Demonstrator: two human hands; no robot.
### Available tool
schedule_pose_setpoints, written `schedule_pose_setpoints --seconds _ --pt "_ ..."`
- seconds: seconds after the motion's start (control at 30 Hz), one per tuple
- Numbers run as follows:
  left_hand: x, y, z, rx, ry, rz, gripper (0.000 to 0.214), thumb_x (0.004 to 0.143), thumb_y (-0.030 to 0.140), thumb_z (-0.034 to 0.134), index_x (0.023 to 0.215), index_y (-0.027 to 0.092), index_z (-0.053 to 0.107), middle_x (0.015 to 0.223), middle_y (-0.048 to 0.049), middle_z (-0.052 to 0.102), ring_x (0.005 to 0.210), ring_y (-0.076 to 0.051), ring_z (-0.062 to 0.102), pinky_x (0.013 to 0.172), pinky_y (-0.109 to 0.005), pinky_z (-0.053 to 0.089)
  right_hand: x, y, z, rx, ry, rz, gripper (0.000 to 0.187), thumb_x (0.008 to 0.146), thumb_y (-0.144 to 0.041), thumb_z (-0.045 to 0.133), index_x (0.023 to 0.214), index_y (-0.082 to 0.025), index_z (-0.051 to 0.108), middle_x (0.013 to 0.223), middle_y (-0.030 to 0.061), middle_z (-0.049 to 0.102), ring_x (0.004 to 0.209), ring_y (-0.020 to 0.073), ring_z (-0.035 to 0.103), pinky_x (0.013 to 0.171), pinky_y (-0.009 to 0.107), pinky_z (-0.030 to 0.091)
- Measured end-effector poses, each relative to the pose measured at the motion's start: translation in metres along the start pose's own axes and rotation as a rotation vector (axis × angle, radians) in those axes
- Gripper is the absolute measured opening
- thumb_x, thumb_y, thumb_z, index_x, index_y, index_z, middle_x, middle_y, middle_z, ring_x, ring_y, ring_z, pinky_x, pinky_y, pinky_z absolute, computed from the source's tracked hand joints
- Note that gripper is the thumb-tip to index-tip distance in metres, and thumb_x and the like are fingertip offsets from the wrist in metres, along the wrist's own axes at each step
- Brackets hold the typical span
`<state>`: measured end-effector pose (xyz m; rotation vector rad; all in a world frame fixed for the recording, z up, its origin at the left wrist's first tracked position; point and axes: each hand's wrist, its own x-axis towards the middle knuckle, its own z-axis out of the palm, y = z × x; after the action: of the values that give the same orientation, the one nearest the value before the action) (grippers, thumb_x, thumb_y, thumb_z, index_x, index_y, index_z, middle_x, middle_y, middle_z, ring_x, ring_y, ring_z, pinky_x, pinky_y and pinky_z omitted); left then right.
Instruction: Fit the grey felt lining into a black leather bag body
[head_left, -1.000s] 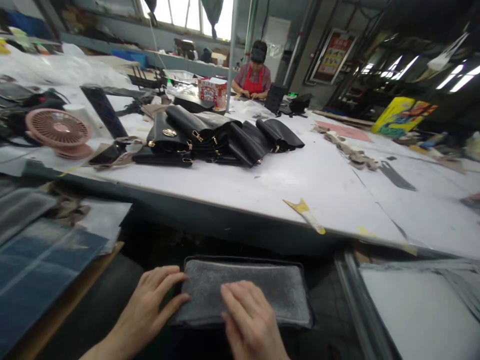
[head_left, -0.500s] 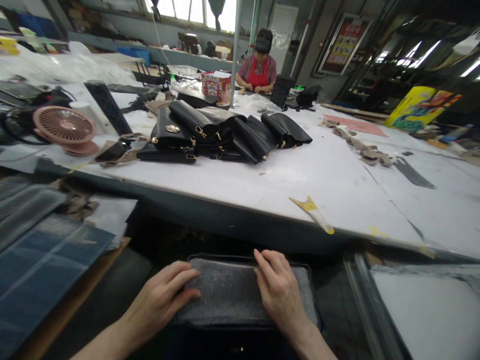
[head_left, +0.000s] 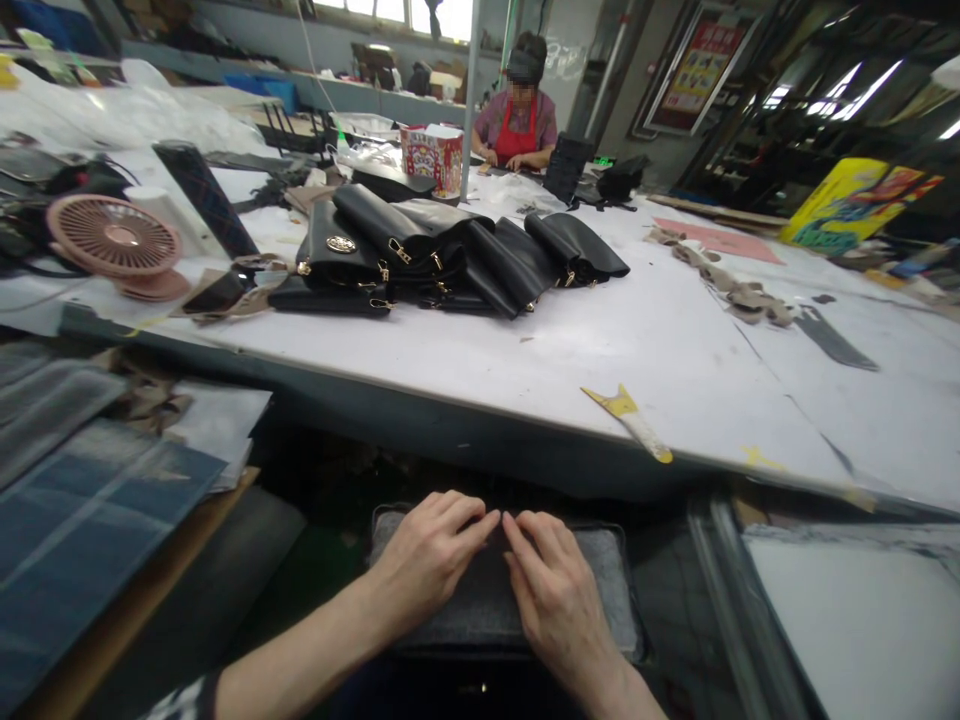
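Note:
A grey, felt-like rectangular panel [head_left: 465, 625] with a raised black rim lies low in front of me, below the table's edge. At the middle of its far rim, my left hand [head_left: 439, 550] is closed with thumb and fingers pinched on the edge. Right beside it, my right hand [head_left: 551, 575] pinches the same rim, its fingers bent over the far side. The fingertips of both hands nearly touch. The hands hide the middle of the panel and the exact spot they grip.
On the white table [head_left: 450, 350] lie a heap of black leather bags [head_left: 450, 250], a pink fan [head_left: 116, 240] and a yellow-and-white scraper-like tool [head_left: 630, 420]. Blue-grey sheets [head_left: 97, 530] are stacked at left, a white-topped surface [head_left: 855, 610] at right. A person in a red apron [head_left: 517, 135] works across the table.
My left hand has moved right, from the panel's left end to the middle of its far rim, beside the right hand. My right hand stays nearly in place.

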<state>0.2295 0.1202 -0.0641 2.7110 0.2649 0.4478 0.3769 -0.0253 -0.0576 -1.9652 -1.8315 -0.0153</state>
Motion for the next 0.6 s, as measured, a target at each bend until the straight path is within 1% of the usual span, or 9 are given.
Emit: schedule_pose_setpoints --seconds 0.2,0.33,0.43,0.5,0.6 --pt "0.0 0.004 -0.001 0.019 -0.022 0.014 0.036 0.097 0.016 0.04 0.131 0.018 0.053 0.114 -0.0095 0.062 0.097 -0.024 0.054 0.081 -0.039 0.045 -0.003 0.0 0.0 -0.023 -0.045 -0.006 0.042 0.094 -0.009 0.045 0.136 -0.01 0.048 0.122 0.0148 0.053 0.114 0.0292 0.046 0.097 0.048 0.046" --pt "0.002 0.009 -0.003 0.065 -0.091 0.036 0.035 0.096 0.017 0.042 0.129 0.014 0.053 0.115 -0.0108 0.062 0.098 -0.026 0.054 0.082 -0.041 0.046 -0.003 -0.002 -0.004 -0.019 -0.095 0.003 0.039 0.095 -0.013 0.047 0.134 -0.008 0.05 0.119 0.0147 0.055 0.11 0.0289 0.047 0.097 0.048 0.046" --pt "0.003 0.011 -0.003 0.102 -0.137 0.056 0.034 0.095 0.016 0.043 0.127 0.012 0.054 0.114 -0.0113 0.062 0.098 -0.026 0.054 0.082 -0.041 0.047 0.0 -0.002 -0.005 0.007 -0.114 -0.005 0.04 0.095 -0.011 0.045 0.135 -0.008 0.05 0.114 0.0139 0.057 0.106 0.0278 0.049 0.094 0.047 0.046" --pt "0.002 0.013 -0.002 0.134 -0.157 0.076 0.033 0.095 0.014 0.042 0.125 0.011 0.054 0.112 -0.0112 0.063 0.098 -0.026 0.054 0.083 -0.041 0.047 0.001 -0.002 -0.004 0.027 -0.113 -0.019 0.039 0.095 -0.009 0.044 0.133 -0.007 0.051 0.11 0.0137 0.058 0.103 0.0269 0.049 0.091 0.045 0.046" --pt "0.001 0.016 0.001 0.193 -0.176 0.091 0.032 0.095 0.013 0.042 0.124 0.01 0.055 0.108 -0.0108 0.063 0.098 -0.026 0.054 0.083 -0.041 0.047 0.002 -0.001 -0.003 0.059 -0.1 -0.022 0.032 0.095 -0.008 0.042 0.124 -0.007 0.057 0.1 0.0127 0.06 0.093 0.0252 0.051 0.082 0.042 0.047"
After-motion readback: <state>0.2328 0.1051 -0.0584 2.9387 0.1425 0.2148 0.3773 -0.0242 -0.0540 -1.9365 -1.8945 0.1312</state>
